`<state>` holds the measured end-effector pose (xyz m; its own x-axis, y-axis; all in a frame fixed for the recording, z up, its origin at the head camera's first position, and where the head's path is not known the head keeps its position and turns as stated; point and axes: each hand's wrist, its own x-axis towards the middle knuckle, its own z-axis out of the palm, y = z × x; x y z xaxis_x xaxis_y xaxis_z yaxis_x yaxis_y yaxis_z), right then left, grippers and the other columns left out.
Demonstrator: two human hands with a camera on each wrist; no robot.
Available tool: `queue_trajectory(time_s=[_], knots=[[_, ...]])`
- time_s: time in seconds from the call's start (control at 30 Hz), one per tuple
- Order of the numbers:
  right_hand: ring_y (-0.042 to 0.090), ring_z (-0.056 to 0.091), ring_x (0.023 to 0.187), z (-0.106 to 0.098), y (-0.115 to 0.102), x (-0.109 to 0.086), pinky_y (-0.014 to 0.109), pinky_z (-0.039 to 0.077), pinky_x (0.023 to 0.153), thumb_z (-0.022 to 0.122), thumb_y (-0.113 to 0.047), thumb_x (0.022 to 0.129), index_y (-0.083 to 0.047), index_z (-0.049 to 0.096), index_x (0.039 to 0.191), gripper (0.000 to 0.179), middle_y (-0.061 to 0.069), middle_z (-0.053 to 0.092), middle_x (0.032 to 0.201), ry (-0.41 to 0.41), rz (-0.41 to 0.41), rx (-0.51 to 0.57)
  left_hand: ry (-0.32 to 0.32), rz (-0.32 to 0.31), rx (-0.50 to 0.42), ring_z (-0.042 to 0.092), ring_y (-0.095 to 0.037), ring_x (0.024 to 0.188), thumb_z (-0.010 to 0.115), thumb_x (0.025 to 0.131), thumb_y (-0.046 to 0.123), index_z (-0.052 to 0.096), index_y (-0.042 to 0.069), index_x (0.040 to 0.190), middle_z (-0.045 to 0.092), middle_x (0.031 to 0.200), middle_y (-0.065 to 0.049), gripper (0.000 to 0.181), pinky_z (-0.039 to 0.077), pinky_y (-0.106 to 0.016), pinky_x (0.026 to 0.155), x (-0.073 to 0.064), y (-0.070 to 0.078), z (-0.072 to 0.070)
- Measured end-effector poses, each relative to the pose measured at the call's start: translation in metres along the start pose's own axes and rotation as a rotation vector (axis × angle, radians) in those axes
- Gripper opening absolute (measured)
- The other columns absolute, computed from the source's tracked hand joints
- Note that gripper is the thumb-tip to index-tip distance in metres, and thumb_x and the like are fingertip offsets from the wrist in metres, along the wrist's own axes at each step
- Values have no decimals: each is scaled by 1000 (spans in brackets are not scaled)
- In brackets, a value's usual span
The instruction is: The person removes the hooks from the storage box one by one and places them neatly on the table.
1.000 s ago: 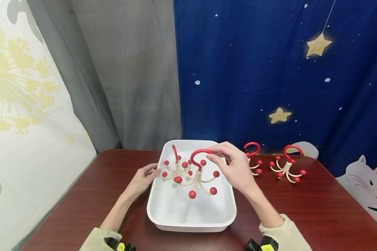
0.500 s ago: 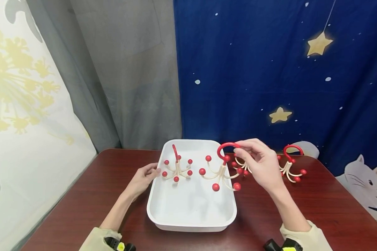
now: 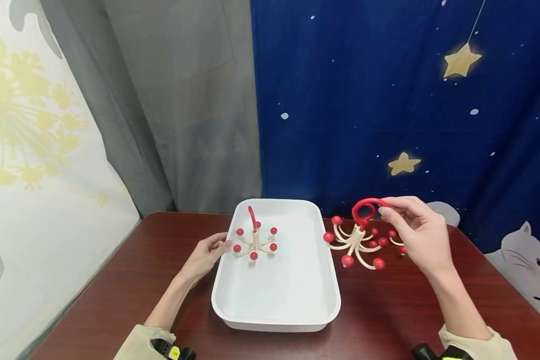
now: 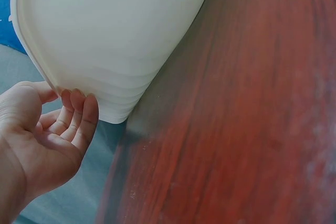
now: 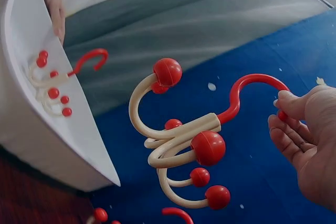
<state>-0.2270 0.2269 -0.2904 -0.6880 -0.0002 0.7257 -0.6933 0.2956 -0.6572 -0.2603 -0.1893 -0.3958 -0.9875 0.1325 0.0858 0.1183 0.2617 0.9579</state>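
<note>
In the head view, my right hand (image 3: 425, 232) pinches the curled red end of a multi-arm hanging hook (image 3: 356, 236), with cream arms tipped by red balls. It hangs right of the white tray (image 3: 288, 295), over the table. The right wrist view shows this held hook (image 5: 184, 132) side-on, thumb and fingers at its tip. A similar hook (image 3: 255, 240) stands inside the tray near the left wall. My left hand (image 3: 207, 257) grips the tray's left rim; in the left wrist view, its thumb is at the rim and its curled fingers (image 4: 84, 116) are against the outer wall.
Behind the held hook, partly hidden by it and by my right hand, are more such hooks on the dark red wooden table (image 3: 369, 305). A blue starry curtain (image 3: 342, 100) and a grey curtain (image 3: 193, 125) hang beyond the table's back edge.
My right hand has carried the held hook rightward, from over the tray to over the table right of it. The left hand stays at the tray's rim.
</note>
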Motion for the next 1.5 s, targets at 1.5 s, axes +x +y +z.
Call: queue_trajectory(time_s=[1.5], knots=[[-14,58,71,-142,68,-52,3,39,60,68,-9,83,-5,66,103,21,-25,64,76,84,234,-448,11,-26,10,57,-37,97,55,92,18,42,-3,132,58,104,-27,47,49,-34,82,0,0,0]])
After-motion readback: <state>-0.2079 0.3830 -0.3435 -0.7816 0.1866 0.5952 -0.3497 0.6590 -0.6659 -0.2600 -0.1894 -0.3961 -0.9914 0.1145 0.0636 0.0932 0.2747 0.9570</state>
